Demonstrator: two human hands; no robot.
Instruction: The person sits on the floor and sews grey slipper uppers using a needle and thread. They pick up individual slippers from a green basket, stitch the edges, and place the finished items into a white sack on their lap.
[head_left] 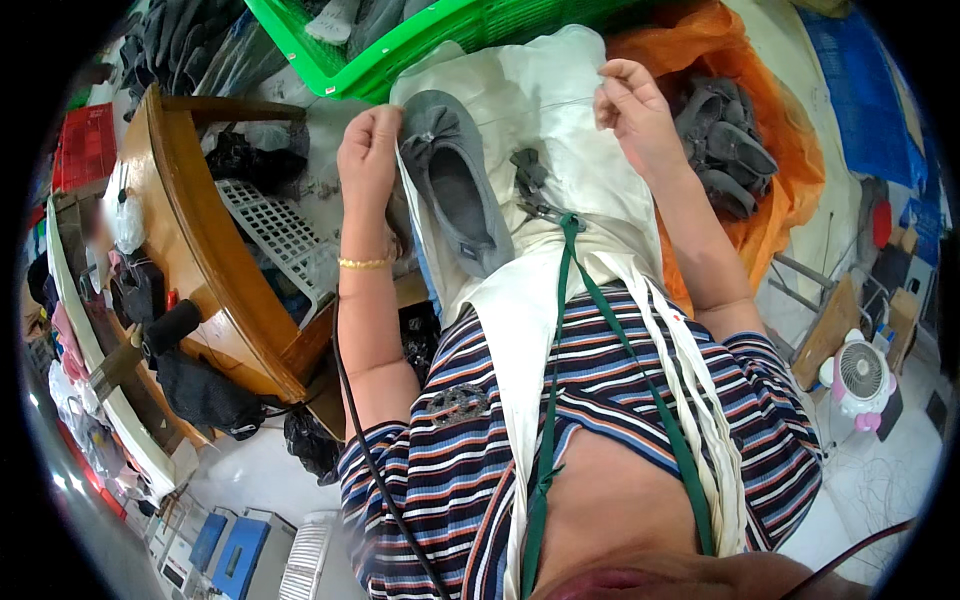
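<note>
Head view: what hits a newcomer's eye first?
Probably the bright green basket at the top edge. To its lower right, an orange sack holding dark grey shoes stands out. In the upper middle, a bow-trimmed grey shoe lies against white cloth, beside the left hand.

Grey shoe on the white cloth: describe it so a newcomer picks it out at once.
Find the big green plastic basket at the top. Below it, on the left of the white cloth over the lap, beside the person's left hand, is a grey fabric slip-on shoe. It lies singly, toe bow showing, unlike the dark grey shoes heaped in the orange plastic bag.
</note>
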